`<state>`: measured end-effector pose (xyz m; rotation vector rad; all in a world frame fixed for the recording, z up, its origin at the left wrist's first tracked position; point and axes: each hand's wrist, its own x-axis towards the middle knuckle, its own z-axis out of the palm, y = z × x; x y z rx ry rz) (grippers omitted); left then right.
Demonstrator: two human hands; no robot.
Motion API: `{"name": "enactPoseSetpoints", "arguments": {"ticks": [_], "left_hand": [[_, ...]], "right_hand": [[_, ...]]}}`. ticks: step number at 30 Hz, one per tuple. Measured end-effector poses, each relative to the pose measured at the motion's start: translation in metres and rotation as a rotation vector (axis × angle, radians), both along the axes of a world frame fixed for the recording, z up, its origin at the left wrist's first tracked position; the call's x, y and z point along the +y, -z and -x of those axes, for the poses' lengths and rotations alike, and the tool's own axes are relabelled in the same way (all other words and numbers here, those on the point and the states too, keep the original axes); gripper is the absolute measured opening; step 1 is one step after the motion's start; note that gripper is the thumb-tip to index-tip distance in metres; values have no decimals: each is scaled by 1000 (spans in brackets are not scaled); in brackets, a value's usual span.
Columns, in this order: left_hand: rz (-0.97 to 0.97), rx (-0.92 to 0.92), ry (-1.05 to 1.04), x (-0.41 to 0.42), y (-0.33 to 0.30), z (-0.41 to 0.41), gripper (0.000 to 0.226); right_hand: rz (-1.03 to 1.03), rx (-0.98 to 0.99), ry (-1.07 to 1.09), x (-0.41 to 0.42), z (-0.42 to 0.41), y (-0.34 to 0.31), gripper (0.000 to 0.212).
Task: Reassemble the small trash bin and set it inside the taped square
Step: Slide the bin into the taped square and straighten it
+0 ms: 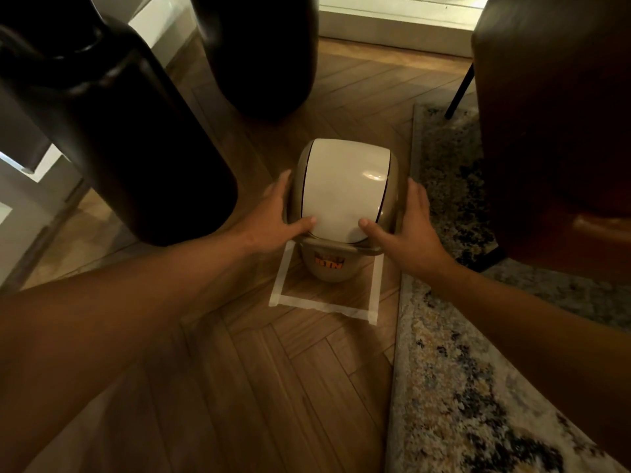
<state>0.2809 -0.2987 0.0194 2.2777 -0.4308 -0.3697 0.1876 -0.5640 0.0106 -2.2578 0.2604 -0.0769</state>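
A small beige trash bin point(327, 268) with an orange label stands on the wooden floor inside a square of pale tape point(322, 303). Its beige lid frame carries a white swing flap point(345, 189) and sits on top of the bin. My left hand point(273, 216) clasps the lid's left side, thumb on the flap's near edge. My right hand point(406, 227) clasps the right side, its thumb also on the flap. The far part of the taped square is hidden behind the bin.
Two big dark vases point(112, 131) point(259, 52) stand to the left and behind the bin. A patterned rug point(461, 353) runs along the right, with a dark brown chair point(553, 131) on it. A white step or sill point(392, 25) lies at the back.
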Motion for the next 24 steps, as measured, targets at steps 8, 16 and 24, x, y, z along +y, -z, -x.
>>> {"name": "enactPoseSetpoints", "arguments": {"ticks": [8, 16, 24], "left_hand": [[-54, -21, 169, -7, 4, -12, 143], [-100, -51, 218, 0, 7, -20, 151], [-82, -58, 205, 0, 6, -22, 151]], "right_hand": [[-34, -38, -156, 5, -14, 12, 154], [-24, -34, -206, 0, -14, 10, 161], [-20, -27, -212, 0, -13, 6, 162]]}}
